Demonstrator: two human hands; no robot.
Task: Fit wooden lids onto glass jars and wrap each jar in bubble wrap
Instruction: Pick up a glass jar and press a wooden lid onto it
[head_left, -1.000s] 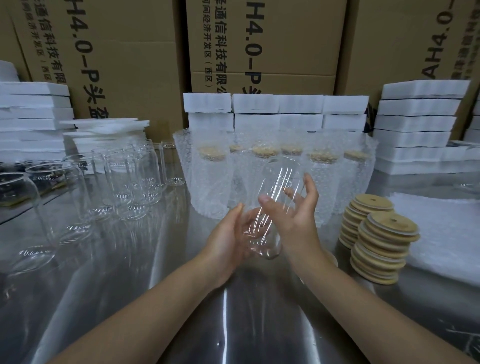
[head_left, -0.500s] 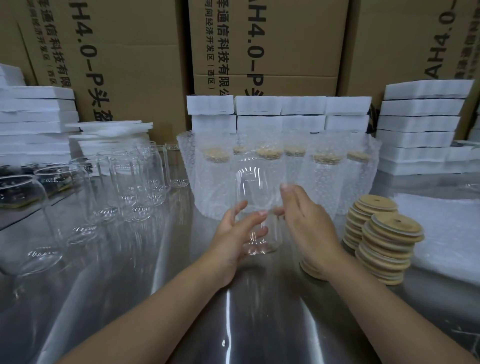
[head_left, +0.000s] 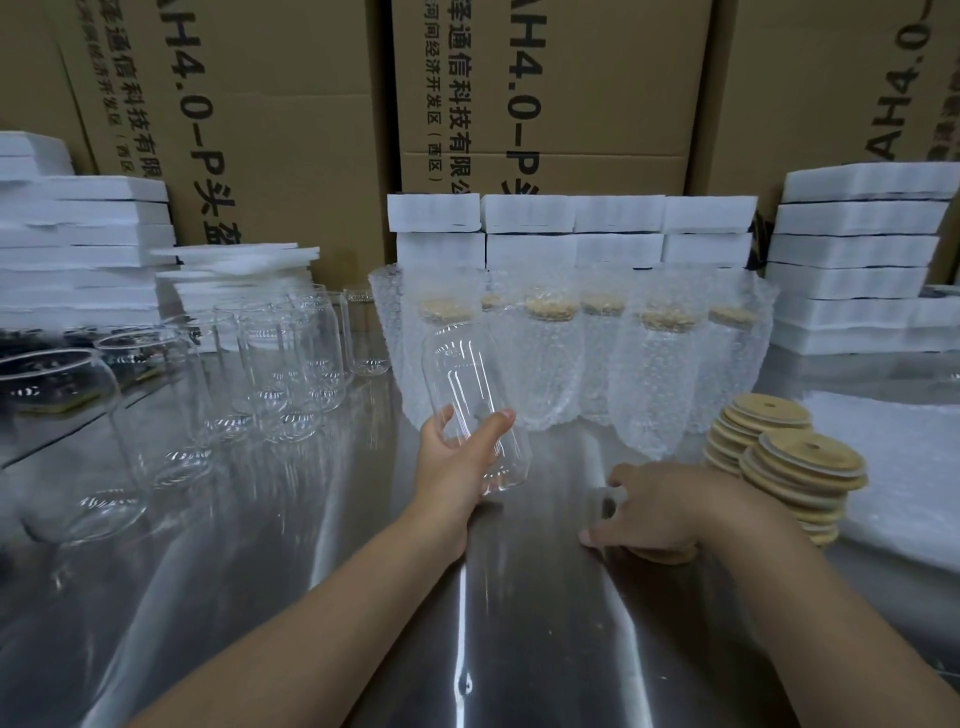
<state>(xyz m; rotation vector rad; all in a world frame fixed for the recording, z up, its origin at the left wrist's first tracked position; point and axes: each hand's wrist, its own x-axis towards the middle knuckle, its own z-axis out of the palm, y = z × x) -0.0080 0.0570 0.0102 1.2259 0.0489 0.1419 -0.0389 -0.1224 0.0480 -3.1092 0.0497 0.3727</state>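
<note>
The left hand (head_left: 457, 467) grips a tilted glass jar (head_left: 462, 374) mid-frame. The right hand (head_left: 670, 506), lower right, covers a wooden lid (head_left: 670, 557); only its edge shows, so the grip is unclear.

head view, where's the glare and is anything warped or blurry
Head view: bright glare streaks run down the steel table; the wide lens tilts the cardboard boxes at the frame edges; the glass jar in the left hand looks sharp.
</note>
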